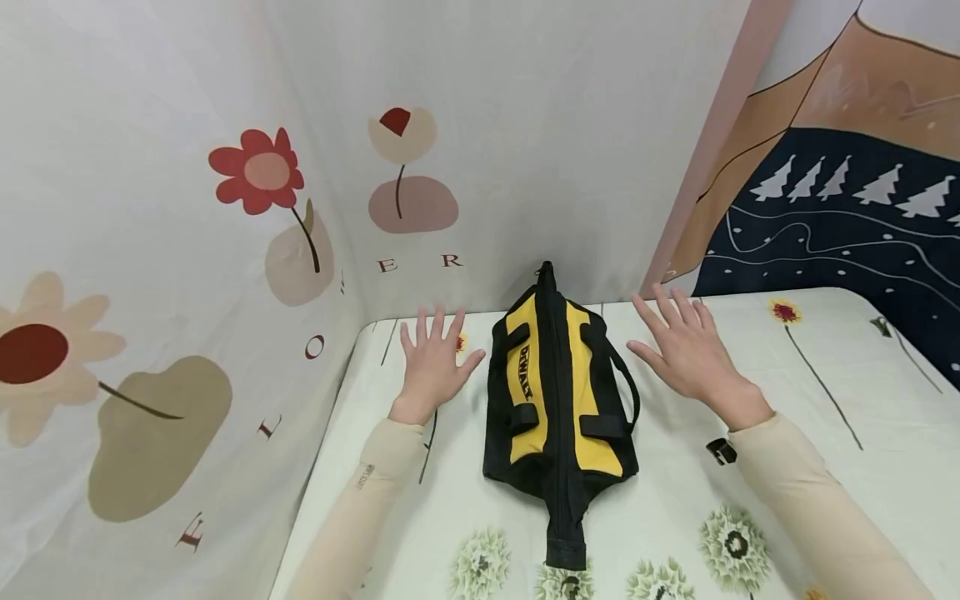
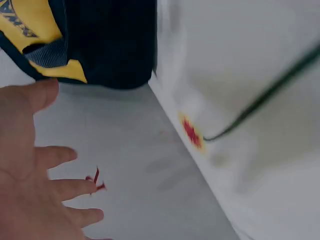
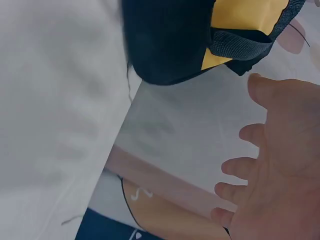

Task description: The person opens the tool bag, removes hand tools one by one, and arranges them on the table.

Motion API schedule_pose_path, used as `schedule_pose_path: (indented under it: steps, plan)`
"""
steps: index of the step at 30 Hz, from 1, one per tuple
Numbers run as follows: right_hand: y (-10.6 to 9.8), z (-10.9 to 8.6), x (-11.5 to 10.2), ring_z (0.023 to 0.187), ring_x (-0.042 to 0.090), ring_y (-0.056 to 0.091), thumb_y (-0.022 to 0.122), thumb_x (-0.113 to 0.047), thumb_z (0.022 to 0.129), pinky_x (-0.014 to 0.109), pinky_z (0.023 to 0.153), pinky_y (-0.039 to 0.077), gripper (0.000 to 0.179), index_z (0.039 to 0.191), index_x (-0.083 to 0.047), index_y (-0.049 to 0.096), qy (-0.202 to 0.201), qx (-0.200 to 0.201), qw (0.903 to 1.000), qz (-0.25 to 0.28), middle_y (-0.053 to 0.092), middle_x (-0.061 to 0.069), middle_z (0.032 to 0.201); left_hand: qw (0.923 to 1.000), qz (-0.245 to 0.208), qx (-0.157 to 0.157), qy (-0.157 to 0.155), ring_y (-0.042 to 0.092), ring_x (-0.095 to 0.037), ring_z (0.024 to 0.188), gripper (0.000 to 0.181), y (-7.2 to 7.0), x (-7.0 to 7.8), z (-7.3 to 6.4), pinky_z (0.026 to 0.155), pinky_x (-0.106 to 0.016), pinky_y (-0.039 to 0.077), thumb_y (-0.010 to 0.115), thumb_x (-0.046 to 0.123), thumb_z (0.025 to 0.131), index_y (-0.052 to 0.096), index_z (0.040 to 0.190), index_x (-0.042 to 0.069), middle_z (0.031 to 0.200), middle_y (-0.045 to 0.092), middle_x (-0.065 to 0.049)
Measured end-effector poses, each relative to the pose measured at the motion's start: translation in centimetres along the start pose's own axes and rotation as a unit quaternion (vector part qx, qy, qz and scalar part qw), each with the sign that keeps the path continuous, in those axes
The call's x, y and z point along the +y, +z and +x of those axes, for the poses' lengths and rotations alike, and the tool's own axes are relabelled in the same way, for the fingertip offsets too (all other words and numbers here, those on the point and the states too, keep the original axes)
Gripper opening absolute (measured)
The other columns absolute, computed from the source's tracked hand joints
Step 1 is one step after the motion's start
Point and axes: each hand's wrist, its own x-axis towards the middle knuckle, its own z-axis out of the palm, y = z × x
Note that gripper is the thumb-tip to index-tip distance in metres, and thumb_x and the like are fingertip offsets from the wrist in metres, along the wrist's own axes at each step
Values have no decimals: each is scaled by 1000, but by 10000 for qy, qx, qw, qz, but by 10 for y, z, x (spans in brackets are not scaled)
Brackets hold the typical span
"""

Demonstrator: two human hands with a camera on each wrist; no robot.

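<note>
A pale wall cloth (image 1: 562, 125), printed with flowers and letters, hangs behind and to the left of the work area. The table (image 1: 675, 475) bears a white flower-patterned cover. At far right hangs a printed cloth (image 1: 825, 217) with white trees on a dark ground.

The black and yellow bag (image 1: 558, 392) stands on the table between the two hands, its closed-looking zip strip running along the top from far end to near end. Beige sleeves (image 1: 817, 500) cover both forearms.

The left hand (image 1: 435, 367) is released, fingers straight and spread, thumb just beside the bag's left side. The right hand (image 1: 693, 354) is likewise released and extended, near the bag's right side. Neither grasps anything.

A black carrying strap (image 1: 636, 400) bows out on the bag's right side. A small black fitting (image 1: 722, 452) shows beside the right cuff; its type cannot be determined. Dark lettering (image 1: 524, 373) on the left yellow panel reads DEWALT.
</note>
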Motion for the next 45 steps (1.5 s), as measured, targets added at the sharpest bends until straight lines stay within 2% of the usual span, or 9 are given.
schedule_pose_path:
  steps: [5, 10, 13, 18, 25, 30, 34, 41, 45]
  plan:
    - [-2, 14, -8, 164, 53, 20, 55, -38, 117, 77, 127, 15, 71, 176, -6, 30, -123, 19, 9990, 420, 22, 31, 179, 9967, -678, 432, 136, 33, -53, 160, 66, 10, 12, 15, 127, -77, 20, 64, 38, 112, 48, 167, 6, 170, 45, -26]
    - [-3, 31, -18, 161, 54, 28, 54, -36, 118, 76, 126, 18, 69, 175, -5, 32, -288, 125, 9969, 728, 29, 30, 177, 9818, -1823, 529, -58, 44, -44, 156, 61, 23, 24, 30, 130, -63, 30, 63, 30, 114, 48, 167, 5, 167, 51, -21]
    - [-4, 42, -24, 156, 56, 36, 57, -35, 117, 75, 125, 21, 68, 173, -4, 36, -360, 254, 9959, 795, 36, 30, 173, 9617, -2689, 457, -259, 49, -40, 153, 57, 27, 33, 41, 127, -58, 38, 61, 27, 115, 48, 166, 4, 164, 55, -19]
    - [-6, 64, -35, 152, 52, 44, 60, -37, 116, 74, 122, 26, 67, 172, -7, 40, -481, 400, 9948, 802, 45, 27, 168, 9212, -3835, 527, -388, 58, -38, 144, 49, 27, 44, 62, 120, -56, 47, 60, 20, 116, 53, 161, 2, 153, 64, -19]
    - [-9, 94, -50, 146, 49, 52, 67, -35, 113, 72, 121, 33, 61, 164, -4, 53, -667, 329, 9950, 666, 56, 27, 159, 8970, -4369, 452, -496, 62, -37, 139, 44, 33, 55, 83, 116, -52, 52, 60, 14, 116, 55, 158, 1, 148, 68, -19]
    - [-13, 113, -61, 141, 47, 57, 68, -36, 112, 71, 117, 40, 57, 160, -4, 59, -647, 123, 9955, 683, 60, 27, 154, 8830, -4625, 345, -720, 65, -33, 135, 43, 37, 63, 88, 115, -48, 53, 60, 15, 116, 57, 157, 3, 144, 73, -15]
    - [-9, 128, -68, 130, 45, 63, 69, -33, 111, 66, 107, 48, 54, 155, -3, 63, -626, 51, 9931, 990, 63, 27, 147, 8740, -4784, 242, -810, 66, -32, 133, 43, 39, 68, 89, 114, -48, 52, 60, 15, 116, 58, 157, 6, 143, 74, -14]
    - [1, 145, -78, 109, 40, 67, 81, -33, 103, 55, 88, 57, 50, 142, -3, 74, -72, 276, 9879, 1521, 66, 24, 137, 8563, -5064, 219, -988, 68, -32, 130, 41, 44, 75, 95, 110, -45, 55, 60, 17, 116, 59, 156, 6, 138, 76, -16]
    - [7, 151, -87, 109, 39, 67, 88, -32, 97, 53, 90, 58, 47, 132, -2, 79, 330, 526, 9849, 1616, 67, 22, 129, 8455, -5201, 354, -1153, 69, -32, 126, 41, 46, 76, 97, 105, -41, 56, 61, 17, 116, 60, 155, 6, 134, 77, -17]
